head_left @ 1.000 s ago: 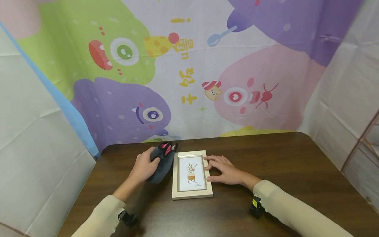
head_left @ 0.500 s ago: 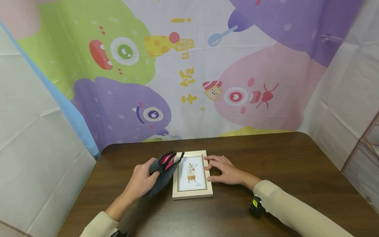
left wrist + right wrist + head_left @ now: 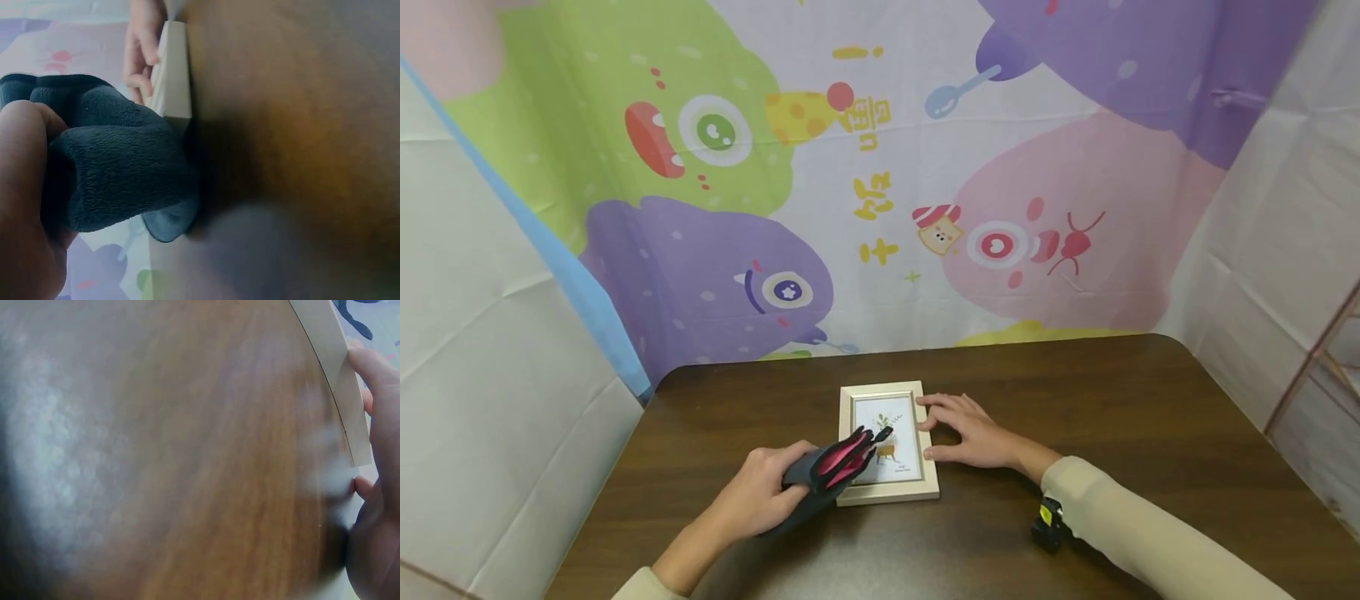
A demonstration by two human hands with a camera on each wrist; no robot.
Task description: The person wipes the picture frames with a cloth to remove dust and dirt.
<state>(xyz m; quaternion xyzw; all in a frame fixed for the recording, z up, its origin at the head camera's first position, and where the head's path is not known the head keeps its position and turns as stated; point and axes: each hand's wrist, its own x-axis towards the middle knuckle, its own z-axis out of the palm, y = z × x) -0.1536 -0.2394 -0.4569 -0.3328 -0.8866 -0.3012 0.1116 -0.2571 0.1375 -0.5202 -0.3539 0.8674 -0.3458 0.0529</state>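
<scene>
In the head view, a picture frame (image 3: 887, 492) with a pale gold border and a potted-plant print lies flat on the table. My left hand (image 3: 763, 496) grips a bunched, dark grey plush cloth (image 3: 808, 483) with black edging and a pink inner layer. The cloth's far end overlaps the lower left of the print. Fingers of my right hand (image 3: 966, 433) rest along the frame's right border, spread and slightly bent. From the left wrist, the thick cloth (image 3: 125, 162) bulges out of the grip, close to the frame's near corner (image 3: 178, 94).
The dark brown wooden table (image 3: 1075, 392) ends at a cartoon-printed curtain (image 3: 880, 317) behind. Pale fabric (image 3: 482, 375) hangs on the left, and more on the right side (image 3: 1247, 275). A small black camera (image 3: 1047, 527) sits at the right wrist.
My left hand has moved the cloth from beside the frame's upper left corner toward me and slightly right, partly over the print. The right hand and frame have stayed in place.
</scene>
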